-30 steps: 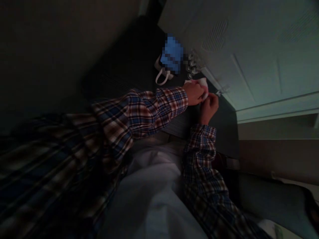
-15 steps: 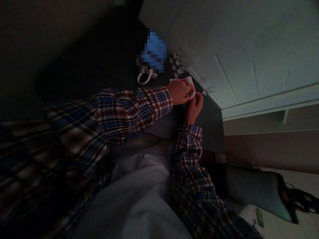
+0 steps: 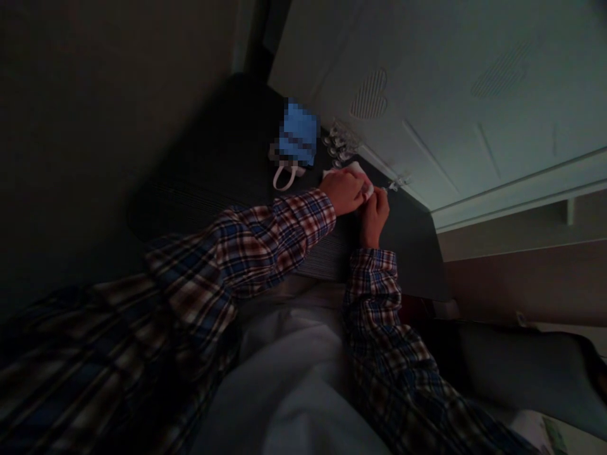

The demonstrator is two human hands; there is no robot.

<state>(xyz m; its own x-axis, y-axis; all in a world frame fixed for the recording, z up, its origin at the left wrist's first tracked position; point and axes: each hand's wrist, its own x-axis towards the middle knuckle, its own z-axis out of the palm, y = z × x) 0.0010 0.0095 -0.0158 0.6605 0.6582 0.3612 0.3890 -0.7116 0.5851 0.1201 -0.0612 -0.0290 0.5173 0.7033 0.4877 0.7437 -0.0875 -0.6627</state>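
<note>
My left hand is closed around a crumpled white-and-pink cloth over the dark table. Its fingers point right, and part of the cloth sticks out beyond the knuckles. Close against it, my right hand has its fingertips pinched together at the cloth's near end. Whatever sits in that pinch is too small and dim to name. Just past the right fingertips lies a small clear, shiny piece. A group of several clear, glass-like pieces stands beyond the left hand.
A blue object, blurred out, stands left of the clear pieces, with a white loop handle beside it. The dark table meets a pale panel with a ribbed heart. A grey cushion-like shape is at lower right.
The whole view has shifted, so the table and hands appear slightly lower and further right. Both hands stay together at the cloth, with small finger movements.
</note>
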